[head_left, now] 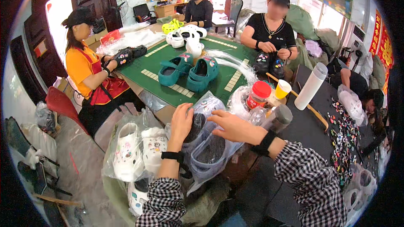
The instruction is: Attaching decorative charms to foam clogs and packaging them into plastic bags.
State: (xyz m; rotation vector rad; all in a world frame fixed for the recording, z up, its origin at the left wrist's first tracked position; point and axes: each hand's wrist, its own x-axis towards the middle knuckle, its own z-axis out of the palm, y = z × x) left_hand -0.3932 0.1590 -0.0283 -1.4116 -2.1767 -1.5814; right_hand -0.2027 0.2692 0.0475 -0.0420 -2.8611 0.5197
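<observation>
A pair of blue clogs [211,149] lies inside a clear plastic bag [205,180] right in front of me. Along the bag's left side is my left hand [182,122], open, its fingers reaching forward next to the farther clog. My right hand [238,128] is over the bag's right side, open, with fingers stretched to the left above the clogs. Whether either hand pinches the thin film is hard to see. To the left, white clogs [128,153] with small charms sit in clear bags, partly hidden by my left forearm.
Teal clogs [203,74] and white clogs [193,47] stand on the green table [147,89]. Several people work around it. At right are a red-lidded jar [258,95], a yellow cup [283,88], a white bottle [311,85], a wooden stick [318,118] and scattered colourful charms [343,143].
</observation>
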